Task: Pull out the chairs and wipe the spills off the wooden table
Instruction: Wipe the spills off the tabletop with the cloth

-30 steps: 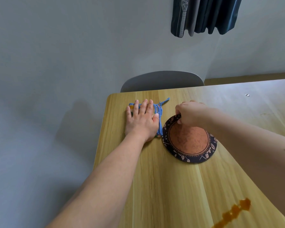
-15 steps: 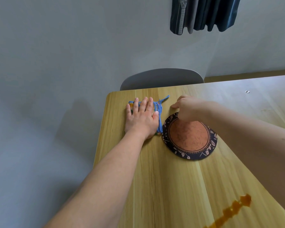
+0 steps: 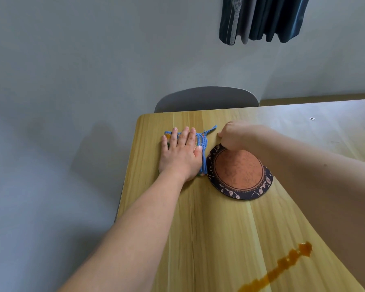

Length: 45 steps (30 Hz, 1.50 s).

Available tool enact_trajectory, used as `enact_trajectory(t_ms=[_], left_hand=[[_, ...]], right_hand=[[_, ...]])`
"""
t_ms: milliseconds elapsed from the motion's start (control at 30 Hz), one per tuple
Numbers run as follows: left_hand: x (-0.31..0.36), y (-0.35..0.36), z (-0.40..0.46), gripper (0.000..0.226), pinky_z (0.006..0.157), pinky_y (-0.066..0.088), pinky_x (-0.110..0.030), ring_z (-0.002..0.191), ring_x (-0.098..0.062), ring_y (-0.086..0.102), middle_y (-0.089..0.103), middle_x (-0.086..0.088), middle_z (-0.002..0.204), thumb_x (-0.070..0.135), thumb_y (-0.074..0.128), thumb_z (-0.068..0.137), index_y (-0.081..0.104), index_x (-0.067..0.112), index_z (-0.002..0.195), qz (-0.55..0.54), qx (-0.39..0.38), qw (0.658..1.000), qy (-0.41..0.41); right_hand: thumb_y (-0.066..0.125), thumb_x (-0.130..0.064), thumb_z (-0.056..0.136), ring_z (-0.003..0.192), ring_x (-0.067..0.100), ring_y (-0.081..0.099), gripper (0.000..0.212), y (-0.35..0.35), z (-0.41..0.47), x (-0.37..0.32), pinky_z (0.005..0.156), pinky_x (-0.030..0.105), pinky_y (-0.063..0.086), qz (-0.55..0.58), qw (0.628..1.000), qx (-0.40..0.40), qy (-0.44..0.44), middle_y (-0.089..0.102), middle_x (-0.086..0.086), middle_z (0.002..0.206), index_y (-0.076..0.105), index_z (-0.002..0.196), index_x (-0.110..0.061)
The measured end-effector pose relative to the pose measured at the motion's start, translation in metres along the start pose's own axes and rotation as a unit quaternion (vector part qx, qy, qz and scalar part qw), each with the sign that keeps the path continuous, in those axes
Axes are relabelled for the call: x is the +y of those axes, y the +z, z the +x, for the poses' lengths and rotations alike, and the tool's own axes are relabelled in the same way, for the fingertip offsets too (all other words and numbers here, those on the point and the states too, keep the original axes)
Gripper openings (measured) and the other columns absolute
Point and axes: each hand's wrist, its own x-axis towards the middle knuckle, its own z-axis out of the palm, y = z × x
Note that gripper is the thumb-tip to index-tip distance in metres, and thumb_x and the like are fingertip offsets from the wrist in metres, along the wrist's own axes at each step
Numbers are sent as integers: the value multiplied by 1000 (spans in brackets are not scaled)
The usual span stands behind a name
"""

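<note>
At far left, only a plain grey wall [image 3: 61, 102] with soft shadows. Next, the rounded corner of the wooden table [image 3: 198, 239], light yellow with visible grain. Near that corner, the left hand [image 3: 182, 153], palm down, fingers straight and lying close together, thumb out to the right side; pressed flat on a blue-edged cloth [image 3: 203, 157], with blue threads showing past the fingertips and along the thumb side. Behind the far table edge, the grey curved back of a chair [image 3: 207, 99], tucked close against the table. Just right of the cloth, touching or nearly touching it, a round mat [image 3: 239, 173] lying flat, orange-brown centre and dark border with a leaf pattern. At the far rim of the mat, the right hand [image 3: 235, 137], fingers curled under; seems to pinch the mat edge, but hard to tell, fingertips hidden under the hand. Higher up, dark clothes [image 3: 261, 17] hanging against the wall. At lower right on the table, well apart from cloth and mat, an amber spill [image 3: 280, 272] in a long, thin streak. Far right, a small metal spot [image 3: 312, 118] on the table surface.
</note>
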Motion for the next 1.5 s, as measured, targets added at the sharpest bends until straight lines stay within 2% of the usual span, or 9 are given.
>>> enact_trajectory(t_ms=[267, 567, 767, 967, 1100, 1200, 1267, 1367, 1500], left_hand=[[2, 6, -32, 60, 121, -10, -51, 150, -24, -20, -15, 5, 165, 45, 8, 103, -14, 25, 155, -2, -3, 1000, -5], [9, 14, -85, 61, 120, -11, -52, 149, -24, -24, -20, 4, 163, 47, 6, 103, -18, 23, 153, -1, -6, 1000, -13], [20, 20, -123, 71, 119, -14, -52, 148, -25, -26, -22, 4, 162, 51, -19, 82, -26, 24, 147, -1, -9, 1000, -22], [13, 19, -123, 63, 119, -14, -52, 148, -24, -27, -23, 3, 162, 49, 0, 97, -23, 24, 150, 4, -10, 999, -31], [16, 18, -124, 61, 119, -14, -52, 147, -24, -28, -24, 3, 162, 48, 3, 101, -22, 24, 151, 0, -9, 1000, -22], [15, 17, -124, 61, 119, -14, -52, 147, -24, -29, -25, 3, 161, 48, 3, 101, -23, 23, 151, -4, -11, 1000, -23], [15, 18, -125, 62, 119, -14, -53, 147, -24, -29, -25, 3, 161, 49, -3, 98, -23, 23, 151, -1, -7, 1000, -21], [14, 19, -125, 70, 119, -13, -53, 147, -25, -27, -23, 3, 162, 51, -17, 85, -25, 23, 150, 1, -6, 1000, -19], [13, 19, -126, 69, 120, -11, -53, 148, -25, -26, -21, 3, 163, 51, -11, 90, -21, 23, 152, -4, 8, 1000, -16]], right_hand=[[32, -23, 95, 106, 26, 57, 41, 1, -1, 1, 92, 39, 51, -14, 999, 22, -20, 58, 4, 111, 60, 123, -16], [36, -31, 99, 122, 29, 50, 42, -1, -9, -1, 101, 40, 44, -10, 1000, 22, -16, 52, 9, 134, 55, 131, -13], [32, -26, 96, 129, 32, 45, 50, -4, -18, 2, 104, 42, 41, -14, 999, -31, 12, 44, 9, 145, 42, 144, -17], [51, -23, 87, 139, 25, 34, 63, 10, -37, 10, 117, 54, 5, 9, 998, -28, -63, 30, -2, 152, 33, 148, -25], [68, -40, 83, 115, 24, 46, 48, 15, -44, 21, 109, 44, 27, 11, 995, 40, -91, 50, -2, 119, 46, 122, -24], [61, -22, 87, 94, 23, 49, 30, 12, -42, 21, 83, 34, 40, 26, 994, 60, -91, 55, -2, 96, 45, 113, -21], [52, -10, 88, 89, 24, 54, 32, 6, -39, 20, 73, 33, 45, 58, 993, 66, -78, 58, 2, 98, 53, 119, -19], [49, -7, 90, 95, 26, 54, 35, -12, -30, 21, 76, 31, 45, 115, 987, 97, -59, 61, 7, 115, 62, 120, -19], [49, -6, 90, 109, 30, 56, 31, -42, -16, 20, 84, 29, 44, 215, 962, 166, -33, 63, 8, 117, 68, 112, -18]])
